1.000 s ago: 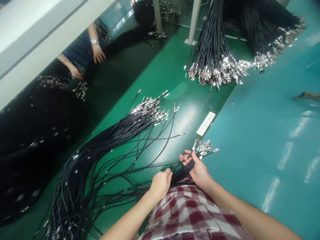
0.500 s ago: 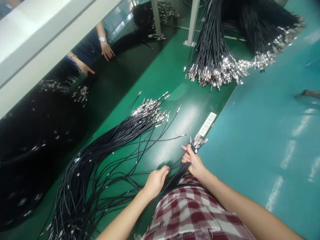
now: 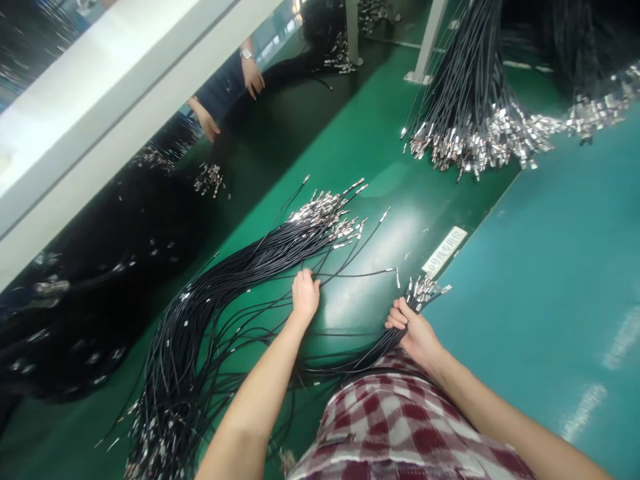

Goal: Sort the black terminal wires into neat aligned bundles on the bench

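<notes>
My right hand [image 3: 416, 332] is closed round a small bundle of black cables [image 3: 373, 355], just below its silvery metal terminals [image 3: 424, 291]. The bundle runs back across the checked clothing on my lap. To the left, my left hand [image 3: 306, 295] has its fingers curled at a few loose black cables [image 3: 350, 274] beside a larger pile; its fingertips are partly hidden. That larger pile of black cables [image 3: 240, 263] curves over the green surface, with metal terminals [image 3: 325, 210] at its upper end.
A white beam [image 3: 125, 87] crosses the upper left. Behind it show another person's hands [image 3: 253, 75] over dark cables. Thick cable bunches [image 3: 475, 73] hang at the upper right near a metal leg [image 3: 427, 47]. A label strip [image 3: 445, 252] lies on the green surface.
My left hand has moved up and left, away from my right hand, to the loose cables by the pile. My right hand keeps its hold on the bundle. The view has shifted left.
</notes>
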Motion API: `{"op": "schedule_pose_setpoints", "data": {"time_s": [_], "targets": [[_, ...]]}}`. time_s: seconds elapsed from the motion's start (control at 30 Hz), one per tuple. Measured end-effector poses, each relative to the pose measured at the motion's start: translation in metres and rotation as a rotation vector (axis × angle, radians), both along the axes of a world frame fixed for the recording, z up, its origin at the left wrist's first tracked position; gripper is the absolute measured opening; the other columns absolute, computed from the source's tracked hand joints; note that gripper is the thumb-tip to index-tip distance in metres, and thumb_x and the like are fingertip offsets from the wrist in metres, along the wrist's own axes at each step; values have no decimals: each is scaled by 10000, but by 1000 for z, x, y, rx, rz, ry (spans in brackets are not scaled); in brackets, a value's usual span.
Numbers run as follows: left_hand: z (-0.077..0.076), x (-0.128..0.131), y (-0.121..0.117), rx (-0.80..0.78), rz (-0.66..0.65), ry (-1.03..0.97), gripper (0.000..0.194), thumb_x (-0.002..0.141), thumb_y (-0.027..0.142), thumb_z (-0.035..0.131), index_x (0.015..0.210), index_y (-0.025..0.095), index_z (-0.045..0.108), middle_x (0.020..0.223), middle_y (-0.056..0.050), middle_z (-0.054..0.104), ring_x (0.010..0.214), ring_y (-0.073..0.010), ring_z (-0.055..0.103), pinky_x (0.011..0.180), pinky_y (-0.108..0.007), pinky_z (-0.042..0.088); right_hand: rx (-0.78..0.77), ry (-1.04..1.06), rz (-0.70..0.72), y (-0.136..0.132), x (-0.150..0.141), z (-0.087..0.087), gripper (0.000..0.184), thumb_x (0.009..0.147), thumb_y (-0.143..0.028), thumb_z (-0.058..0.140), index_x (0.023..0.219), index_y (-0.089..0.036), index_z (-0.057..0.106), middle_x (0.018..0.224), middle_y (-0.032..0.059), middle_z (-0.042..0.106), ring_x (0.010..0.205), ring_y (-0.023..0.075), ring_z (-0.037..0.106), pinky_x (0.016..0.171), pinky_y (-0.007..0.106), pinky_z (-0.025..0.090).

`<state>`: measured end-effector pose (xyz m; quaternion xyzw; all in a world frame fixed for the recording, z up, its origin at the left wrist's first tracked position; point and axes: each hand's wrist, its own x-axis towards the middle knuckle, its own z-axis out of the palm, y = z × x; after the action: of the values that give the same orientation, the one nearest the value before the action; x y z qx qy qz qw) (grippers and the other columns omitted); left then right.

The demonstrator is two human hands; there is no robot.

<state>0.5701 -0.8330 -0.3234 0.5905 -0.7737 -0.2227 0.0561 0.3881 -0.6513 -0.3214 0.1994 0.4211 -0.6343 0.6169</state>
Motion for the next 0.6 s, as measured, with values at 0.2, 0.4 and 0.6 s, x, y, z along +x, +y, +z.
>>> {"op": "schedule_pose_setpoints", "data": {"time_s": [0.2,0.4,0.6], "targets": [[16,5,34,42,-111,323,67,908,212,518,848,192,539,746,6,512,693,-149,501,680,-260,410,-9,44,10,-7,2,0,330,703,-399,824,892,-171,678,495,-102,346,417,44,262,449,189,375],[35,5,133,254,-299,438,132,947,220,448,846,186,527,788,-15,526,716,-141,502,673,-250,411,94,-8,110,-21,-4,13,182,861,-303,662,980,-167,691,953,93,696,803,171,644,699,302,550],[22,-10,101,217,-455,348,180,957,219,450,833,185,577,814,-35,600,791,-166,551,762,-289,433,67,42,-70,-10,6,9,284,721,-359,810,704,-160,608,480,-97,316,416,43,265,422,176,368]]}}
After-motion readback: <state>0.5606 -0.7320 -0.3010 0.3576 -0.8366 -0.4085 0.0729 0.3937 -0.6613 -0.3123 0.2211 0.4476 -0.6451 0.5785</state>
